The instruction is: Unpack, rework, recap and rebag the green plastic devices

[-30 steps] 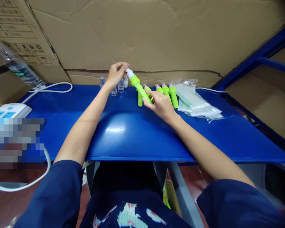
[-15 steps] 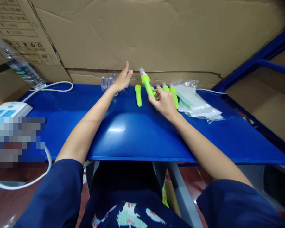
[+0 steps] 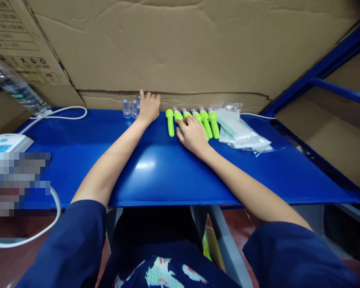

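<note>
Several lime-green tubes (image 3: pixel 206 121) lie side by side at the back of the blue table (image 3: pixel 156 168). My right hand (image 3: pixel 191 134) rests over the second tube (image 3: pixel 178 116), fingers curled on it. One capped green tube (image 3: pixel 169 121) lies at the left end of the row. My left hand (image 3: pixel 149 106) lies flat with fingers stretched toward the cardboard wall, right beside several clear plastic caps (image 3: pixel 130 108), partly covering some of them.
A pile of clear plastic bags (image 3: pixel 242 132) lies right of the tubes. A cardboard wall (image 3: pixel 180 52) closes the back. A white cable (image 3: pixel 63 116), a white device (image 3: pixel 6 143) and a plastic bottle (image 3: pixel 15 88) sit at the left. A blue frame (image 3: pixel 324 68) rises at right.
My right hand has lowered the raised green tube into the row on the table. My left hand has let go of the tube's tip and moved flat beside the clear caps.
</note>
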Demonstrator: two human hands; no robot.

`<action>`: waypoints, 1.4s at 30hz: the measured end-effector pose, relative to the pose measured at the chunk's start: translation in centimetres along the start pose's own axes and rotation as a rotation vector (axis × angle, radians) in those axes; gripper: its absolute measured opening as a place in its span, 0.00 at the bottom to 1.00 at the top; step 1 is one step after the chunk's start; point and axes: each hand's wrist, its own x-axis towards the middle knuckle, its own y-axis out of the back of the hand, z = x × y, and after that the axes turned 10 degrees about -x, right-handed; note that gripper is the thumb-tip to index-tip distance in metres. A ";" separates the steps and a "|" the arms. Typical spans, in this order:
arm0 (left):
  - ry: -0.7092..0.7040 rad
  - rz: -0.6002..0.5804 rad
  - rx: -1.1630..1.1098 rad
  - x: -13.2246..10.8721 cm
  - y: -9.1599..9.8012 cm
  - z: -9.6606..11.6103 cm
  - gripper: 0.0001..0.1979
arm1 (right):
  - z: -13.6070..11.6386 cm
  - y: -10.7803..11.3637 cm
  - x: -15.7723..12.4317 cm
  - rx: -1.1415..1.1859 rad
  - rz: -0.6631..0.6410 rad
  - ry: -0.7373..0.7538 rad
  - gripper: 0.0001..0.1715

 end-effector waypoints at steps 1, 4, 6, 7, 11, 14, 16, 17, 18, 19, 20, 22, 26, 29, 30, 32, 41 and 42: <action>-0.008 0.005 -0.002 0.5 -0.2 -0.1 0.31 | -0.3 0.0 0.0 0.013 0.008 0.063 0.26; -0.022 0.015 -0.003 1.7 -0.5 -0.3 0.26 | -0.9 0.0 -0.2 0.048 -0.006 0.158 0.25; -0.028 0.017 -0.023 2.0 -0.5 -0.3 0.23 | -1.0 0.0 -0.4 0.048 -0.008 0.162 0.27; -0.032 0.015 -0.037 2.0 -0.4 -0.2 0.22 | -1.0 0.0 -0.4 0.043 -0.007 0.158 0.28; -0.043 -0.011 -0.073 1.4 0.5 0.4 0.20 | -0.6 -0.1 -0.6 0.047 -0.031 0.151 0.20; -0.017 -0.014 -0.123 0.9 1.9 0.9 0.19 | -0.7 -0.5 -0.5 0.065 -0.078 0.091 0.23; 0.010 0.012 -0.174 0.7 2.8 0.8 0.18 | -0.8 -0.7 -0.6 0.092 -0.113 0.061 0.23; 0.025 0.036 -0.195 0.6 3.2 0.5 0.18 | -0.9 -0.8 -0.6 0.112 -0.117 0.062 0.23; 0.041 0.067 -0.211 0.6 3.6 0.2 0.17 | -1.0 -0.8 -0.6 0.135 -0.109 0.070 0.24; 0.058 0.100 -0.222 0.6 3.9 -0.2 0.16 | -1.0 -0.8 -0.6 0.159 -0.089 0.083 0.24; 0.071 0.131 -0.232 0.6 4.1 -0.7 0.16 | -1.0 -0.7 -0.6 0.182 -0.061 0.097 0.26; 0.084 0.174 -0.264 0.7 4.6 -1.6 0.14 | -1.0 -0.6 -0.7 0.213 0.005 0.121 0.28; 0.088 0.161 -0.392 1.1 5.3 -2.6 0.13 | -0.8 -0.4 -0.7 0.213 0.104 0.151 0.30; 0.111 0.130 -0.459 1.4 5.4 -2.6 0.11 | -0.7 -0.5 -0.7 0.206 0.163 0.147 0.30; 0.113 0.119 -0.478 1.4 5.4 -2.6 0.10 | -0.7 -0.6 -0.7 0.206 0.180 0.140 0.30; 0.106 0.084 -0.518 1.5 5.3 -2.5 0.10 | -0.7 -0.6 -0.8 0.203 0.202 0.124 0.30; 0.060 -0.103 -0.490 1.4 4.5 -2.6 0.13 | -0.8 0.0 -1.2 0.244 0.164 0.127 0.32; 0.062 -0.107 -0.461 1.3 4.2 -2.6 0.15 | -0.8 0.0 -1.1 0.250 0.159 0.112 0.31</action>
